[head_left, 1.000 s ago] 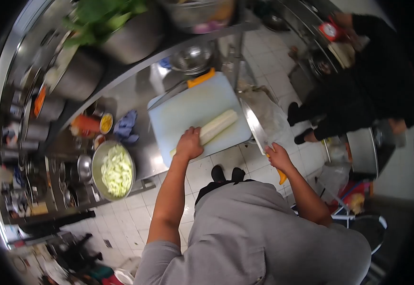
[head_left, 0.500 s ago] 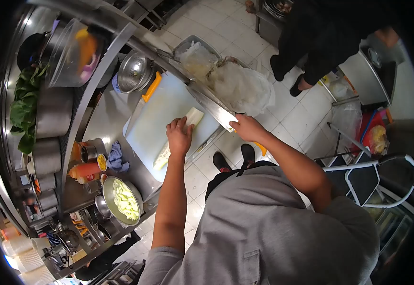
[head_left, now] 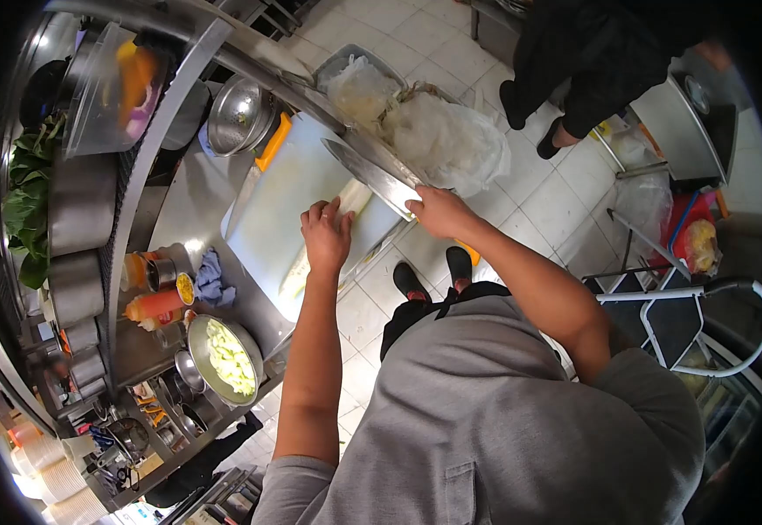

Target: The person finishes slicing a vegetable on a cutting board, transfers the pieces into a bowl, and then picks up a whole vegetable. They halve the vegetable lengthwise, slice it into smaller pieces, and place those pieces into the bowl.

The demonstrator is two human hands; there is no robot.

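A long, pale zucchini (head_left: 356, 198) lies lengthwise on the white cutting board (head_left: 274, 203). My left hand (head_left: 327, 233) rests on its middle with fingers bent over it, and a cut face shows at the near end. In my right hand (head_left: 442, 213) is a wide-bladed kitchen knife (head_left: 379, 178), its orange handle end poking out below the fist. The blade points to the upper left, over the board's right edge beside the zucchini's far end. A second orange-handled knife (head_left: 273, 143) lies along the board's left side.
Left of the board are a bowl of chopped pale-green pieces (head_left: 230, 359), a blue cloth (head_left: 212, 280) and sauce bottles (head_left: 155, 304). Metal bowls (head_left: 239, 114) stand beyond it. A plastic-lined bin (head_left: 447, 140) is past the counter edge. Another person's legs (head_left: 565, 96) show at upper right.
The knife has shifted slightly up and left, and more of its blade's flat side shows. My left hand stays on the zucchini. The whole view has shifted a little.
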